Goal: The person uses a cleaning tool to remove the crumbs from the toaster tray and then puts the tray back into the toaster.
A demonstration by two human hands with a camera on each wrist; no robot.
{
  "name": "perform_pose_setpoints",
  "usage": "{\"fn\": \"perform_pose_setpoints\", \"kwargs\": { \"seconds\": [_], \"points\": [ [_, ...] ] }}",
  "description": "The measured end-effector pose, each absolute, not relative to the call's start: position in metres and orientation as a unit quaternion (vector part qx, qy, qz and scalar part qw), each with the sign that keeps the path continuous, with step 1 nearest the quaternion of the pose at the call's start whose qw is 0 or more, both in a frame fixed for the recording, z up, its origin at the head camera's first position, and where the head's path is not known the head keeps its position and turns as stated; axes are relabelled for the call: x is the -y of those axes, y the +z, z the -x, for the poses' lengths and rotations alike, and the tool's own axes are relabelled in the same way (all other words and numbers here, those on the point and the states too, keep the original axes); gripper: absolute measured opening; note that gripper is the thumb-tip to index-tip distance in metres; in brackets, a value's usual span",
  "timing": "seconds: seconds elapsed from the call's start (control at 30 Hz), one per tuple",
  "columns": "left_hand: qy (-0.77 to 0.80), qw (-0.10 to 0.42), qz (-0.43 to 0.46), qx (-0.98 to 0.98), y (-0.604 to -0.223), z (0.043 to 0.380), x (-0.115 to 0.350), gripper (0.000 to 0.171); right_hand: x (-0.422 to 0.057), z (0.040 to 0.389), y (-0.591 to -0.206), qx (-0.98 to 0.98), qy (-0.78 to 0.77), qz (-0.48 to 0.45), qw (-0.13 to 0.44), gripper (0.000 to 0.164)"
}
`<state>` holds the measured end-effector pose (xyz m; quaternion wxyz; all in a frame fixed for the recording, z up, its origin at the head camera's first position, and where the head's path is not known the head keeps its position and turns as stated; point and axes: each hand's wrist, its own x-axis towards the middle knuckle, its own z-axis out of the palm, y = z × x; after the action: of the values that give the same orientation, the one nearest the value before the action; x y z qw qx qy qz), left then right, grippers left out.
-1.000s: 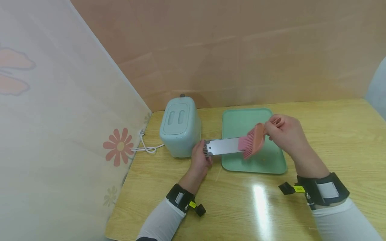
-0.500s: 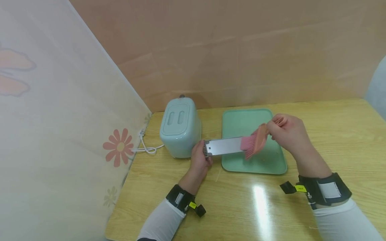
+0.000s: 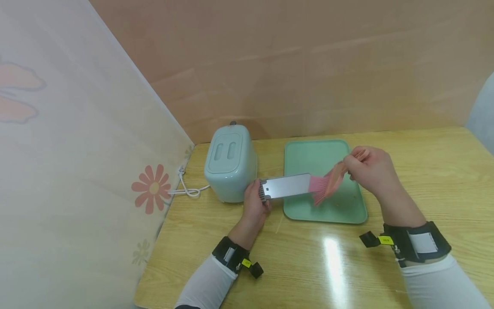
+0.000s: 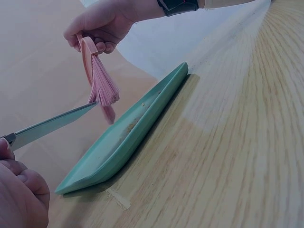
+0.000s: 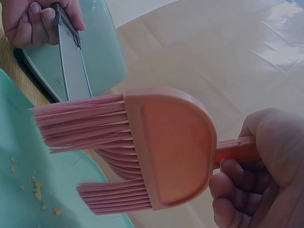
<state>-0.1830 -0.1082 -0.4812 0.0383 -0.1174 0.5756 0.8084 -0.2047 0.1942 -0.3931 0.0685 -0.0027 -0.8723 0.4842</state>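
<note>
My left hand (image 3: 254,202) grips the grey end of a flat, shiny metal crumb tray (image 3: 289,186), which reaches out to the right above the green tray (image 3: 316,149). An orange hand brush (image 5: 175,147) with pink bristles hangs from my right hand (image 3: 373,169), fingers curled round its handle. Its bristles meet the far end of the crumb tray and splay into separate clumps in the right wrist view. Seen from the left wrist, the bristles (image 4: 103,85) point down over the metal tip. Pale crumbs (image 5: 38,191) lie scattered on the green tray below.
A pale blue toaster (image 3: 230,171) stands just left of the green tray, beside my left hand. Its white cord (image 3: 189,191) runs left to the flowered wall covering (image 3: 154,187). Wooden tabletop (image 3: 293,262) extends in front and to the right.
The brush and my right hand have shifted slightly right, toward the outer end of the crumb tray. That end has risen a little; my left hand has stayed nearly in place.
</note>
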Motion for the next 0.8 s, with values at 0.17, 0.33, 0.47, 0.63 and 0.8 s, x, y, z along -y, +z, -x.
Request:
{"fn": "perform_pose_setpoints", "kwargs": {
  "seconds": [0.17, 0.33, 0.47, 0.63, 0.8],
  "points": [
    [0.807, 0.033, 0.123, -0.577, -0.4807, 0.1831, 0.1077, 0.037, -0.1957, 0.2052, -0.393, 0.872, 0.485, 0.005, 0.066, 0.033],
    [0.809, 0.027, 0.131, -0.572, -0.4807, 0.1832, 0.1072, 0.036, -0.1972, 0.2049, -0.3921, 0.873, 0.483, 0.011, 0.061, 0.032],
    [0.81, 0.028, 0.13, -0.571, -0.4789, 0.1823, 0.1074, 0.037, -0.1976, 0.2042, -0.3903, 0.876, 0.479, 0.012, 0.058, 0.034],
    [0.811, 0.027, 0.116, -0.573, -0.479, 0.1821, 0.1078, 0.038, -0.1997, 0.2056, -0.3923, 0.877, 0.477, 0.012, 0.057, 0.033],
    [0.811, 0.024, 0.107, -0.575, -0.4809, 0.1825, 0.108, 0.038, -0.2028, 0.2081, -0.395, 0.876, 0.48, 0.014, 0.05, 0.032]
  ]
}}
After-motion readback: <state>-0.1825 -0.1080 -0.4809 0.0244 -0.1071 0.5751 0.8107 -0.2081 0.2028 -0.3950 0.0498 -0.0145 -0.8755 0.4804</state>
